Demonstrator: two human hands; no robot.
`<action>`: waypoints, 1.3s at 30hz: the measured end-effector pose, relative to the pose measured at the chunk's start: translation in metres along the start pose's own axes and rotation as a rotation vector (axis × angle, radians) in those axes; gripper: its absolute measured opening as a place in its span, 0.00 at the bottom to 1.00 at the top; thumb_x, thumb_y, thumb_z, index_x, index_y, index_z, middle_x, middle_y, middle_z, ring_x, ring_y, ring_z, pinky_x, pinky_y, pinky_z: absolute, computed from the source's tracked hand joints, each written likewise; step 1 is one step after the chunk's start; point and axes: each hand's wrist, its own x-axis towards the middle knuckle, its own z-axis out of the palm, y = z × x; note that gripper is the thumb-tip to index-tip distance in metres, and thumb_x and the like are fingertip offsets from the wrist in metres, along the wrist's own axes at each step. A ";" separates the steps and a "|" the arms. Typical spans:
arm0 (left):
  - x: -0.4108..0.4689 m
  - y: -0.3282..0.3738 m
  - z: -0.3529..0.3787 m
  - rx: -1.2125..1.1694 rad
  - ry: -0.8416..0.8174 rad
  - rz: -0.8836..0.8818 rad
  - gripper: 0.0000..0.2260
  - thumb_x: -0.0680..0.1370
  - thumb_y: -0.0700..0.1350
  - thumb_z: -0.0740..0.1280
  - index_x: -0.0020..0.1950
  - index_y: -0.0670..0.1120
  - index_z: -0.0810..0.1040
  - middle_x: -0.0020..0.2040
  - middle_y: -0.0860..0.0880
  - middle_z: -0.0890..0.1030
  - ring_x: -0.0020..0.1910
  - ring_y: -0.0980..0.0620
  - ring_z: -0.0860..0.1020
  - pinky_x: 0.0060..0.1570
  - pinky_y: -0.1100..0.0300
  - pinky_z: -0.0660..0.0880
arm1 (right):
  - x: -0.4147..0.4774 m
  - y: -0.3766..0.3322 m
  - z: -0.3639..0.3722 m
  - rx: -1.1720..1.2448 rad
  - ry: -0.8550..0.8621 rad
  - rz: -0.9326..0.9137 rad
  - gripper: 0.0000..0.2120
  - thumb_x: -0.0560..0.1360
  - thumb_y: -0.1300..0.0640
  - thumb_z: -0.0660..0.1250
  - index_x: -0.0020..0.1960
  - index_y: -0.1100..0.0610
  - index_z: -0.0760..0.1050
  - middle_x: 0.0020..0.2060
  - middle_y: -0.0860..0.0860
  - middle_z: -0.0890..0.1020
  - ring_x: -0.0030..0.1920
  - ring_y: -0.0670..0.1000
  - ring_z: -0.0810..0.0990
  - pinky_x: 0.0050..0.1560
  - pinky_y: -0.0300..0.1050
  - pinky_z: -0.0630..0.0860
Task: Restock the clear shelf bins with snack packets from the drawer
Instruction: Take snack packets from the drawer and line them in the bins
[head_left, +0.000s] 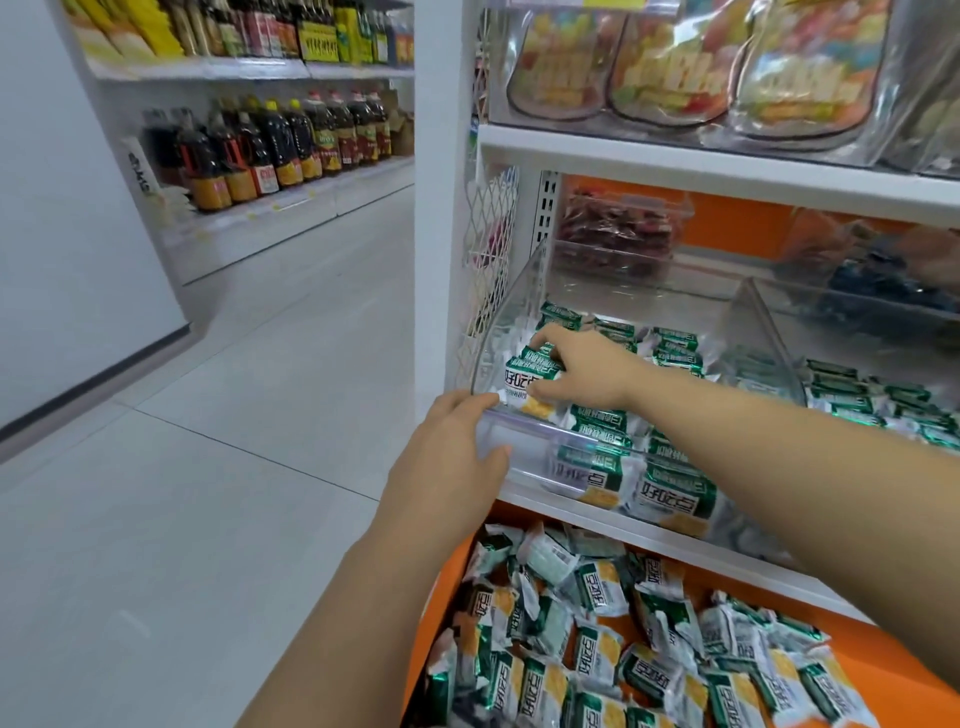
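A clear shelf bin at the shelf's left end holds several green-and-white snack packets. My left hand grips the bin's front left corner, fingers over the rim and thumb against the clear front. My right hand reaches into the bin and holds a small stack of snack packets at the bin's left front. Below the shelf, the open orange drawer is heaped with the same packets.
A second clear bin with green packets stands to the right. Bins of red and blue snacks sit behind, and big snack pouches fill the shelf above. To the left is a tiled aisle and shelving with oil bottles.
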 end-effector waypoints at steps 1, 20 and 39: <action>0.000 0.000 0.000 0.001 0.000 0.000 0.23 0.79 0.47 0.64 0.73 0.54 0.65 0.73 0.56 0.63 0.66 0.54 0.70 0.63 0.60 0.66 | 0.001 -0.002 0.001 -0.040 -0.006 -0.002 0.27 0.75 0.47 0.68 0.69 0.54 0.63 0.52 0.57 0.79 0.46 0.55 0.75 0.48 0.47 0.72; -0.001 -0.003 -0.001 0.001 -0.011 0.027 0.22 0.79 0.48 0.63 0.73 0.55 0.64 0.74 0.57 0.62 0.65 0.55 0.71 0.64 0.60 0.69 | 0.003 -0.018 0.004 -0.343 -0.043 -0.041 0.15 0.69 0.57 0.73 0.52 0.51 0.70 0.46 0.48 0.76 0.48 0.52 0.71 0.50 0.48 0.65; -0.001 -0.004 0.000 0.004 -0.004 0.024 0.22 0.79 0.48 0.63 0.74 0.55 0.64 0.75 0.57 0.61 0.66 0.55 0.70 0.63 0.61 0.68 | 0.009 -0.022 0.019 -0.347 0.144 0.085 0.10 0.68 0.59 0.71 0.49 0.58 0.76 0.50 0.53 0.75 0.46 0.54 0.76 0.43 0.45 0.71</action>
